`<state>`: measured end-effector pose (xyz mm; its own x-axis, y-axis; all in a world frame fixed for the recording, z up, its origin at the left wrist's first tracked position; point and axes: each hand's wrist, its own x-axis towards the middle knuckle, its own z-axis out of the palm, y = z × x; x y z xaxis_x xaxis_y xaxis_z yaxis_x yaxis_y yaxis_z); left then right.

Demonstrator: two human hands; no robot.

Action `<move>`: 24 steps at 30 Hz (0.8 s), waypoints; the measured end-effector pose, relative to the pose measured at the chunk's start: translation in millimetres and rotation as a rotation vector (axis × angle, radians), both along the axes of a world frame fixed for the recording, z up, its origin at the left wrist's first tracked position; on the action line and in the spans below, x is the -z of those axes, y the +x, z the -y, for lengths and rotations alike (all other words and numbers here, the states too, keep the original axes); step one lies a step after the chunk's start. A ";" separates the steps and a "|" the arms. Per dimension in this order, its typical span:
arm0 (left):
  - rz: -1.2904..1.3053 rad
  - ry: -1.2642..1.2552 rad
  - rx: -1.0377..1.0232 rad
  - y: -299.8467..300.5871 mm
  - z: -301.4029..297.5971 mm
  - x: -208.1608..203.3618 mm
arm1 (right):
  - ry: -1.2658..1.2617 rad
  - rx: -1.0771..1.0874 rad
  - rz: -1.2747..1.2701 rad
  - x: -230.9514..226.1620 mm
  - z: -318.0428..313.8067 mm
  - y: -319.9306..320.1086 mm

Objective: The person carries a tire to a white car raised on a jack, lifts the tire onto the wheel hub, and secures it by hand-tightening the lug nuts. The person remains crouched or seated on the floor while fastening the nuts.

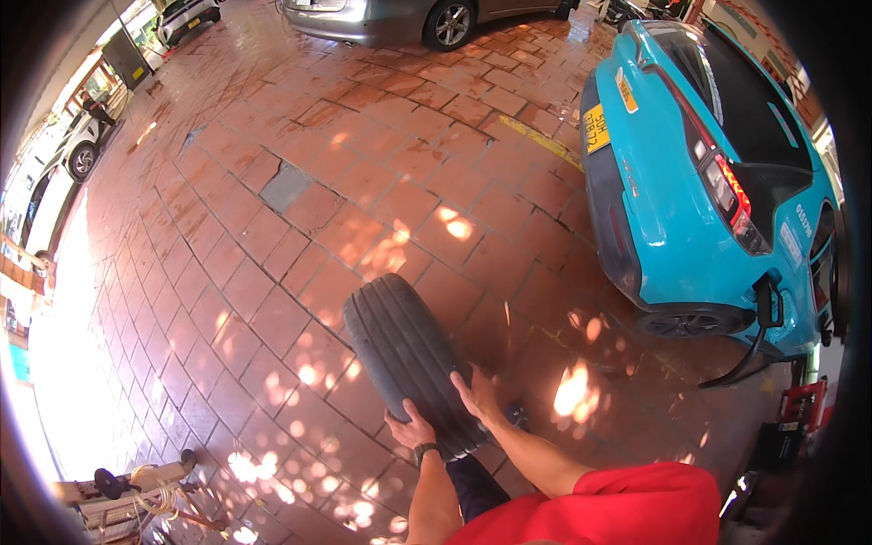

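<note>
A black car tyre (400,331) stands upright on its tread on the brick-red tiles, just in front of my legs. Grooves run along its worn-looking tread. My left hand (413,429), with a dark watch on the wrist, grips the tyre's left edge near its close end. Across from it, my right hand (477,396) holds the right edge, thumb on the tread and fingers toward the sidewall, where they are partly hidden. Both forearms reach in from below, beside a red sleeve.
A turquoise car (672,195) with a lit tail light stands on the right. A grey car (381,20) is parked at the far side, white cars (84,162) at the left. A wooden frame with coiled cord (150,495) sits lower left; red equipment (804,404) lower right.
</note>
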<state>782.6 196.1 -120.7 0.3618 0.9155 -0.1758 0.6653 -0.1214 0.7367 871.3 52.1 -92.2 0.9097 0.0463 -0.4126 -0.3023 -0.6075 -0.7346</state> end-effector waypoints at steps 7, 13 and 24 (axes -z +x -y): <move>0.019 0.010 -0.037 64.6 -59.4 -16.4 | -0.114 0.124 0.263 1.4 -76.5 54.7; -0.027 -0.038 -0.046 101.8 -84.8 -22.9 | -0.151 0.142 0.305 -10.5 -104.3 86.0; -0.115 -0.009 -0.087 157.3 -97.5 -28.2 | -0.224 0.121 0.269 -23.1 -120.6 143.8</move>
<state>939.9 293.6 -92.5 0.2585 0.9406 -0.2201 0.7528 -0.0534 0.6560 1015.1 172.8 -69.1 0.9804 -0.1323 -0.1462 -0.1960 -0.7338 -0.6504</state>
